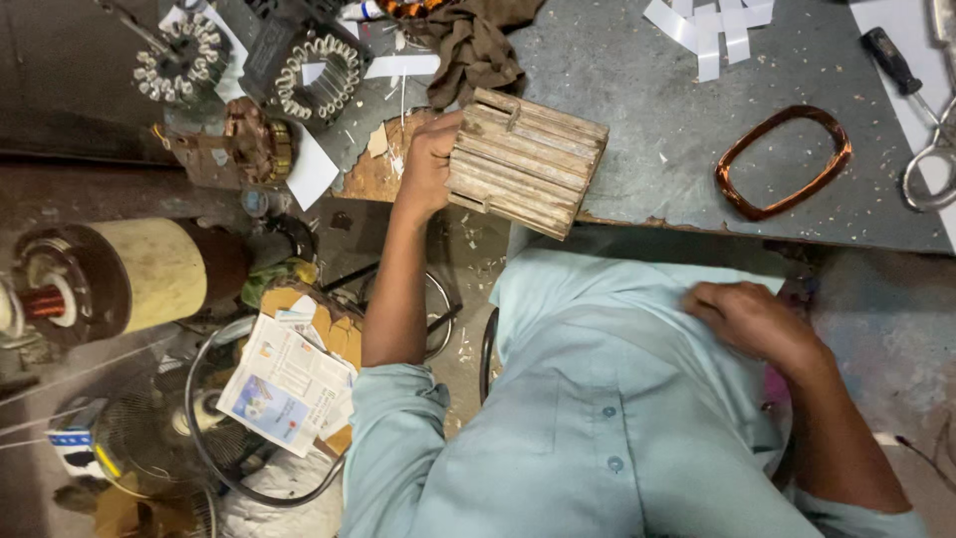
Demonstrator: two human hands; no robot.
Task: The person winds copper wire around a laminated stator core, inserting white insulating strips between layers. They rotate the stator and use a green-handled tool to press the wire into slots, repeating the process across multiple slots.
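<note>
My left hand (430, 164) grips the left end of a stepped wooden block (528, 159) made of stacked slats, which rests at the front edge of the grey workbench (647, 149). My right hand (752, 319) lies on my lap against my light blue shirt, fingers curled, holding nothing that I can see. An oval coil of copper wire (784, 161) lies on the bench to the right of the block, apart from both hands.
White paper strips (709, 28) and a brown rag (476, 45) lie at the back of the bench. Scissors (931, 164) and a screwdriver (894, 62) are at right. Motor stators (317, 72), a cylinder with a copper spool (110, 279), a fan guard and leaflets crowd the left.
</note>
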